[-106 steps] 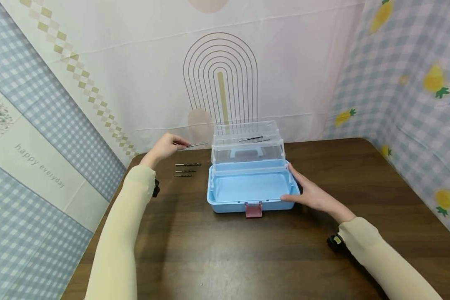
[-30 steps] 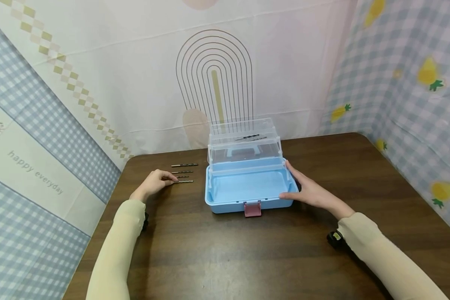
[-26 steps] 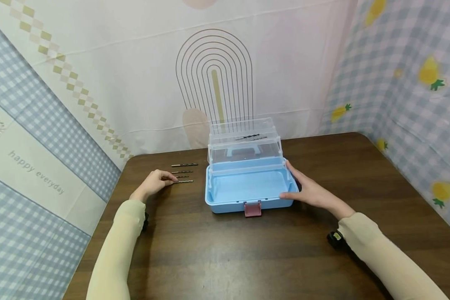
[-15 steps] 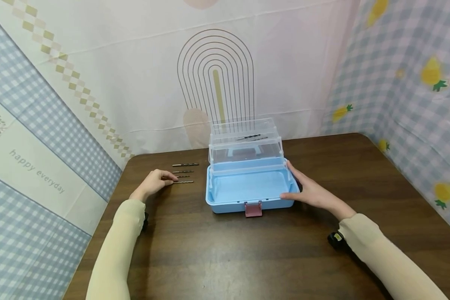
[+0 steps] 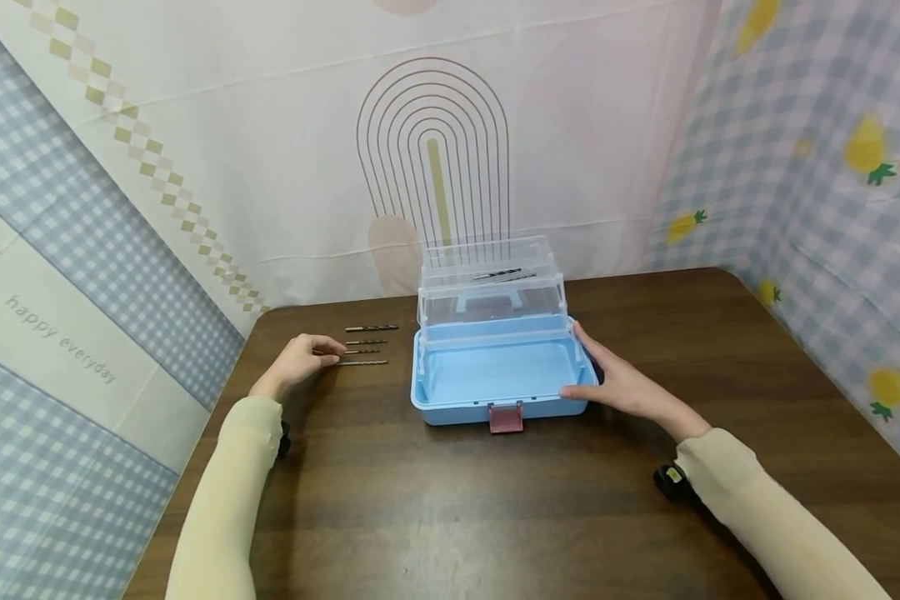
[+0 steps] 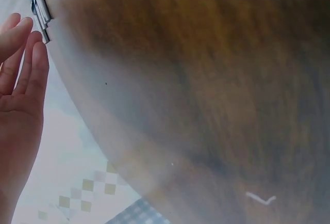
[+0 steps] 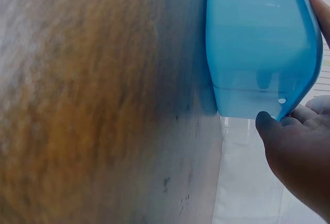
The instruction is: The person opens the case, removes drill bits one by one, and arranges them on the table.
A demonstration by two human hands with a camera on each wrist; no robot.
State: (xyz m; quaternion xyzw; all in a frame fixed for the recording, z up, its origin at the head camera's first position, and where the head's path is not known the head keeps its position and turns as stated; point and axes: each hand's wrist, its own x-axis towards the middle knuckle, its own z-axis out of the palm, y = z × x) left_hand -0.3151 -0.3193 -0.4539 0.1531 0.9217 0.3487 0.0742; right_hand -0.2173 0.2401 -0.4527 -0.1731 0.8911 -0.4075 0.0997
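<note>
Drill bits (image 5: pixel 367 362), 4, on the surface (image 5: pixel 435 517) at the blue case's (image 5: pixel 498 375) 9 o'clock. Left hand (image 5: pixel 300 362), fingers loosely parted at their ends; right hand (image 5: pixel 618 385), fingers spread against the case, 4 o'clock. Risk, I judge: a stray brush rolls bits askew.

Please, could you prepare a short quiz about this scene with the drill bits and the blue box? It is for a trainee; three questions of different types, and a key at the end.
1. How many drill bits lie on the table, to the left of the blue box?
2. Where does the right hand hold the box?
a) at the left end
b) at the right end
c) at the latch
3. True or false: the fingers of the left hand are at the left ends of bits on the table.

Key: 1. Four. 2. b. 3. True.
</note>
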